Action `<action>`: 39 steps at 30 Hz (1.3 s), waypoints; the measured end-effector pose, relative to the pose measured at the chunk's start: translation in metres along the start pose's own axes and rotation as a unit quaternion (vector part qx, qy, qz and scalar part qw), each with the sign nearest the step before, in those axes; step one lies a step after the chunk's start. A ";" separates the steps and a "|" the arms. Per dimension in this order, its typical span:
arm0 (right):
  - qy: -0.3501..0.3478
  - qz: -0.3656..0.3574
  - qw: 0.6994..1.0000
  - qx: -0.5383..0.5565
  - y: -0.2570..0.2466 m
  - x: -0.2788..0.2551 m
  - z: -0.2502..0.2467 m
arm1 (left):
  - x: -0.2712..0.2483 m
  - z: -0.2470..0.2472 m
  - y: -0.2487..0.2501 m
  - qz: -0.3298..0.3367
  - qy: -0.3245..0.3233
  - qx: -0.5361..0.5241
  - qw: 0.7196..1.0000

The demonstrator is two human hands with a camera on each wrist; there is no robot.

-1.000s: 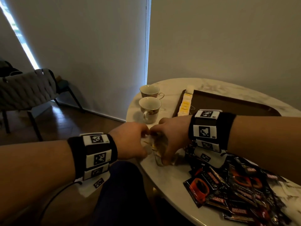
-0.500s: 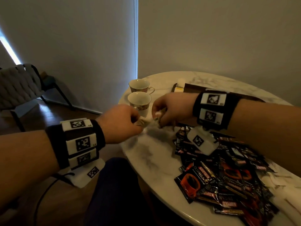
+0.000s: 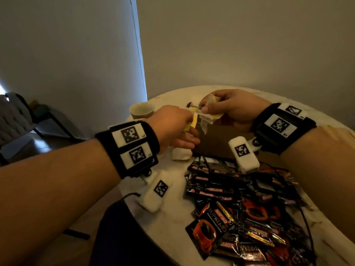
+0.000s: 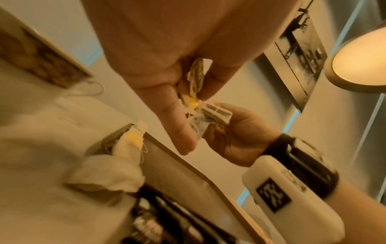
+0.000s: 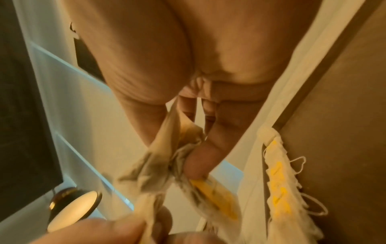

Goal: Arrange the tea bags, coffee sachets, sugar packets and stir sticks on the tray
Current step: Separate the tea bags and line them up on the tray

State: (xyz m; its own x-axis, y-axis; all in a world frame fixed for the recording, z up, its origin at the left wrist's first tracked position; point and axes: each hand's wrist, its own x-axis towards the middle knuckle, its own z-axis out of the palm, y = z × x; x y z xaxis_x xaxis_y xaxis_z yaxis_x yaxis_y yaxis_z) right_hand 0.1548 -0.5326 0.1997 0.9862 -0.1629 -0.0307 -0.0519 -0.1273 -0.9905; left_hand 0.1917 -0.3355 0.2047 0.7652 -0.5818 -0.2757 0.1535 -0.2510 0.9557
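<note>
Both hands hold one tangled bunch of tea bags (image 3: pixel 206 117) with yellow tags, raised over the near left end of the dark brown tray (image 3: pixel 217 144). My left hand (image 3: pixel 189 124) pinches the bunch's left side (image 4: pixel 194 92). From the right, my right hand (image 3: pixel 203 110) grips the rest (image 5: pixel 167 156). A row of tea bags (image 5: pixel 277 173) lies along the tray's left edge (image 4: pixel 133 140). One loose tea bag (image 3: pixel 181 153) sits on the table under my left hand. Black and red coffee sachets (image 3: pixel 240 208) are piled in front of the tray.
The round marble table (image 3: pixel 169 217) has its rounded edge near my body. A teacup (image 3: pixel 142 110) stands at the table's left, beyond my left hand. A chair (image 3: pixel 17 120) stands on the floor at far left. Walls close the back.
Both hands have lifted the tea bags from the table's front edge and carried them up and away, to above the tray's near end.
</note>
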 end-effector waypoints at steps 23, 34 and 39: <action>0.134 -0.012 0.990 -0.042 0.030 0.038 -0.058 | 0.122 0.065 0.011 -0.020 -0.135 -0.304 0.943; 0.088 -0.013 0.996 0.011 0.032 0.036 -0.059 | 0.121 0.045 0.000 -0.008 -0.063 -0.305 0.950; 0.063 -0.065 0.996 -0.009 0.023 0.036 -0.040 | 0.106 0.026 0.011 0.023 -0.054 -0.301 0.952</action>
State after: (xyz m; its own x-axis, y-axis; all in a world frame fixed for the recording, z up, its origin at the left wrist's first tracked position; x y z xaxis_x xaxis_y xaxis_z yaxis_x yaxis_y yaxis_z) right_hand 0.1828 -0.5809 0.1809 0.9570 -0.2661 0.1152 0.0702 -0.1727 -0.9825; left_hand 0.2584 -0.4199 0.1831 0.7153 -0.6665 -0.2103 0.4777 0.2466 0.8432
